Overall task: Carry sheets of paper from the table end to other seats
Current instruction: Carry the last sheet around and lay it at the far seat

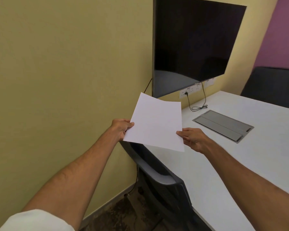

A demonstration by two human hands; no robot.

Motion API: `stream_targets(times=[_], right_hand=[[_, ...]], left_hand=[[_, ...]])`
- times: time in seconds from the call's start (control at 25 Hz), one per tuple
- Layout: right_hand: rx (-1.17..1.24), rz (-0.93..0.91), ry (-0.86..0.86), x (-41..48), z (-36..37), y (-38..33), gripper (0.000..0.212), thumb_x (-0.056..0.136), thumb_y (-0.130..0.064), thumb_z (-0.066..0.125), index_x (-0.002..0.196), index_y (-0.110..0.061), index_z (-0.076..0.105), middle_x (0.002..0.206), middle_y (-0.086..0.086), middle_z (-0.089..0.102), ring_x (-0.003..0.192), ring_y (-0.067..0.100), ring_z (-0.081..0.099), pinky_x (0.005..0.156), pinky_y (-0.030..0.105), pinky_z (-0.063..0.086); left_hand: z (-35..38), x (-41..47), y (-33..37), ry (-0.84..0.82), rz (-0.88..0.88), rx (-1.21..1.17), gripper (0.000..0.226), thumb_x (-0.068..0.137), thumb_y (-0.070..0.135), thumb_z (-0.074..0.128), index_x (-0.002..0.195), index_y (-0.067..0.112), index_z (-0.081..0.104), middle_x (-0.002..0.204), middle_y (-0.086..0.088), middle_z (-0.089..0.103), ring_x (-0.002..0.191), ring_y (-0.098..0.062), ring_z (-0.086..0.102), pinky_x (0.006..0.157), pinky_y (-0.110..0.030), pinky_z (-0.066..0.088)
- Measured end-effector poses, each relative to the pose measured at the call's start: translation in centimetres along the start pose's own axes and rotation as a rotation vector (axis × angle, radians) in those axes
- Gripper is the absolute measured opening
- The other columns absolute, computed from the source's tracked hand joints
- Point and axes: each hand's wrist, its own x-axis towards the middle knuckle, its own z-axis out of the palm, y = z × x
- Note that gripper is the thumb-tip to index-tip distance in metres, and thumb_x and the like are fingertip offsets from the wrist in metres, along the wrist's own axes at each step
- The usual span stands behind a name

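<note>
A blank white sheet of paper (155, 124) is held up in the air over the near left corner of the white table (240, 164). My left hand (119, 128) pinches its left edge, thumb on top. My right hand (193, 139) pinches its right edge near the lower corner. The sheet tilts slightly, its far corner pointing toward the wall. A dark chair (167, 184) is tucked at the table's left side, just below the sheet.
A dark wall screen (193, 42) hangs above the table end, with wall sockets (189, 91) and a looped black cable (198, 107) under it. A grey cable hatch (223, 125) is set in the tabletop. Another dark chair (274, 87) stands at the far right. The yellow wall is close on the left.
</note>
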Motion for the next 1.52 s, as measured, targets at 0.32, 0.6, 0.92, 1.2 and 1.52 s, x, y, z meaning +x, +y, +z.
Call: stream_targets(times=[0.32,0.6,0.92,1.2,1.52], right_hand=[[0.064,0.021,0.214,8.5,-4.2,1.2,0.012,0.08,0.002,0.071,0.084,-0.008,0.064,0.087,0.008,0.071,0.075,0.017,0.067,0.064,0.024,0.059],[0.117,0.02,0.35,15.5,-6.6,2.0,0.013,0.079,0.001,0.073,0.085,-0.008,0.065,0.089,0.01,0.072,0.077,0.019,0.069,0.072,0.029,0.057],[0.143,0.054,0.545,17.0,-7.7,3.5,0.012,0.082,0.003,0.069,0.085,-0.005,0.062,0.095,0.015,0.067,0.074,0.018,0.066,0.066,0.026,0.054],[0.13,0.078,0.735,16.4,-6.7,4.8,0.025,0.082,0.003,0.07,0.105,0.001,0.06,0.101,0.018,0.066,0.074,0.02,0.065,0.065,0.026,0.054],[0.099,0.245,0.769,18.7,-7.6,9.6,0.019,0.081,0.004,0.07,0.078,-0.009,0.057,0.081,0.009,0.065,0.069,0.018,0.063,0.07,0.027,0.055]], left_hand=[[8.6,12.9,0.7,-0.244,-0.002,0.206,0.037,0.084,-0.009,0.063,0.119,-0.005,0.057,0.122,-0.021,0.063,0.093,-0.025,0.061,0.081,-0.032,0.051],[14.9,21.3,0.6,-0.349,-0.039,0.322,0.018,0.084,-0.008,0.063,0.101,-0.002,0.061,0.108,-0.017,0.062,0.086,-0.025,0.061,0.078,-0.034,0.051],[20.6,26.8,-1.0,-0.514,-0.067,0.464,0.017,0.083,-0.012,0.062,0.08,0.003,0.057,0.1,-0.016,0.061,0.072,-0.025,0.061,0.075,-0.038,0.05],[23.1,31.2,-3.0,-0.748,-0.055,0.587,0.026,0.077,-0.013,0.067,0.076,0.01,0.056,0.097,-0.015,0.063,0.073,-0.023,0.062,0.062,-0.03,0.052],[25.0,34.7,-8.7,-0.786,-0.138,0.713,0.027,0.074,-0.008,0.073,0.071,0.014,0.057,0.092,-0.01,0.062,0.078,-0.022,0.059,0.073,-0.03,0.041]])
